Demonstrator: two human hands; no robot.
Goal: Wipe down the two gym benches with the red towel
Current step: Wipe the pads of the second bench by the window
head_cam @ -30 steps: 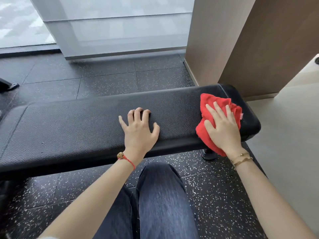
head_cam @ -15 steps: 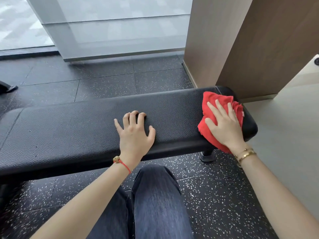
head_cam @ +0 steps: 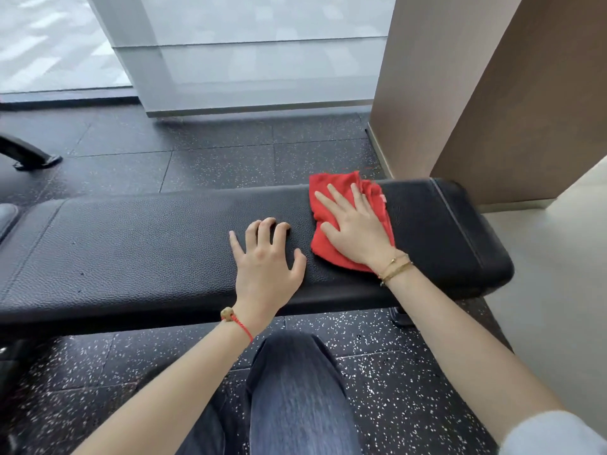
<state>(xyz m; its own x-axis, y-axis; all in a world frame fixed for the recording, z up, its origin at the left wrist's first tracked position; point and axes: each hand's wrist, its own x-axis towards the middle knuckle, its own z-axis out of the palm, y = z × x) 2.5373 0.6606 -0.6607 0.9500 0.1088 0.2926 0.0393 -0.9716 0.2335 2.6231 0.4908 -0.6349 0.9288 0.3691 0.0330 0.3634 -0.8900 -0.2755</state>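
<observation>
A long black padded gym bench (head_cam: 138, 244) runs across the view in front of me. The red towel (head_cam: 331, 192) lies crumpled on its right half. My right hand (head_cam: 353, 228) presses flat on the towel with straight, spread fingers. My left hand (head_cam: 267, 261) rests on the bare bench pad just left of the towel, its fingertips bent against the surface and holding nothing. A second black pad (head_cam: 6, 218) shows at the far left edge, mostly out of view.
A brown wall panel (head_cam: 492, 93) stands close behind the bench's right end. A black metal foot of other equipment (head_cam: 29, 156) sits on the speckled rubber floor at the left. My knee in dark jeans (head_cam: 295, 389) is below the bench. Light flooring lies to the right.
My right hand has slid the towel leftward from the bench's right end toward the middle. The left hand has stayed planted on the pad.
</observation>
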